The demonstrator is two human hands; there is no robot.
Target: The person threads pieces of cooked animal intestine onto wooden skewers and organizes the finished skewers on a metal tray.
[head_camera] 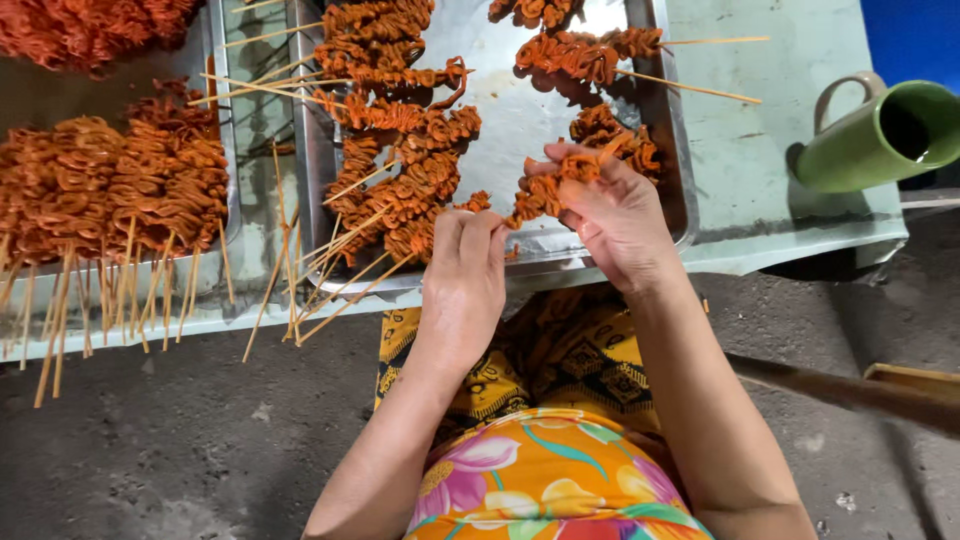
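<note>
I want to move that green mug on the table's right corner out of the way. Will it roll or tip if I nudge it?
The green mug already lies on its side, so tipping hardly applies. Its round body would probably roll, though the handle may stop it. It sits near the table edge, so a push could send it off.

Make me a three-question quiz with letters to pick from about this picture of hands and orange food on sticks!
1. Where is the mug?
A. At the table's right end
B. On the ground
C. Inside the metal tray

2. What colour is the mug?
A. Red
B. Green
C. White

3. What are the hands doing?
A. Resting in the lap
B. Both holding one orange skewer
C. Gripping the mug

Answers:
1. A, it lies tipped on the pale table, right of the tray.
2. B, its outside is green.
3. B, the left hand and right hand pinch the skewer with their fingers over the tray's front edge.
</note>
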